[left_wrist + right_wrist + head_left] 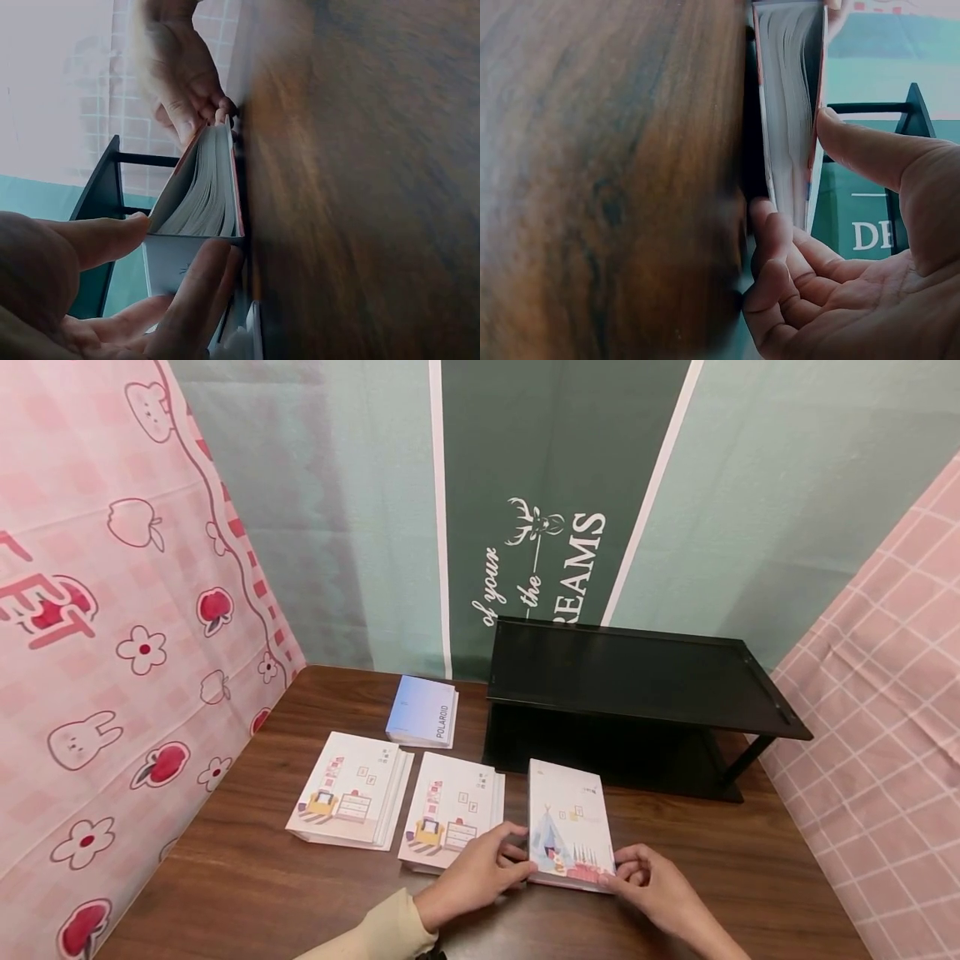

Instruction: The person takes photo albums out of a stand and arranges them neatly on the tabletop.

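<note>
A white photo album (570,822) with a blue tent drawn on its cover lies face up between my two hands, close over the table. My left hand (480,868) grips its near left corner, thumb on the cover and fingers at the spine (169,262). At the near right corner my right hand (651,887) pinches it, thumb (847,139) on the cover and curled fingers at the lower edge. The page edges (206,187) fan slightly in the left wrist view. Just left of my left hand lies another white album (442,802) with a yellow armchair drawing.
A second armchair-cover album (348,789) lies farther left, with a small blue album marked POLAROID (422,710) behind it. A black two-level rack (637,681) stands at the back right of the wooden table (240,877). Printed cloths (360,510) hang around the table.
</note>
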A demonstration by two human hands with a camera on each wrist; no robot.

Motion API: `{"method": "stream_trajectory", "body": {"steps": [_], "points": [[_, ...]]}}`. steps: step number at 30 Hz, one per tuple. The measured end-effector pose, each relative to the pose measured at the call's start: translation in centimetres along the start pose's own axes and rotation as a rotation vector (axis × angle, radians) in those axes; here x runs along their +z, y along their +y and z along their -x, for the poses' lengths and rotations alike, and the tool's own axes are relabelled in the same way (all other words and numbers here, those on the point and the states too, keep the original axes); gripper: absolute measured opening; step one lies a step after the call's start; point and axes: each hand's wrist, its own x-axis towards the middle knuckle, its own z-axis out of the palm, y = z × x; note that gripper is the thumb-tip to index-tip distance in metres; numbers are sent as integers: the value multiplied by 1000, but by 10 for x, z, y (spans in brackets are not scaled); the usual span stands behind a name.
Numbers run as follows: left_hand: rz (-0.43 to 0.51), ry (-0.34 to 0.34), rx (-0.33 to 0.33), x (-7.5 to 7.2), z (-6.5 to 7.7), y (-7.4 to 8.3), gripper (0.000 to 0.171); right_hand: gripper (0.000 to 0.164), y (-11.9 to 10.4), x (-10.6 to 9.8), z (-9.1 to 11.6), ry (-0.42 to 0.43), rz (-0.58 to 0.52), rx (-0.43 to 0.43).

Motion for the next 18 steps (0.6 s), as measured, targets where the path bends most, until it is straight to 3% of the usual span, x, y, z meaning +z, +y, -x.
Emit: {"method": "stream_trajectory", "body": {"steps": [18], "points": [[-43, 14, -30, -2, 4, 2, 52, 43, -6, 11, 1, 74, 81, 72]]}}
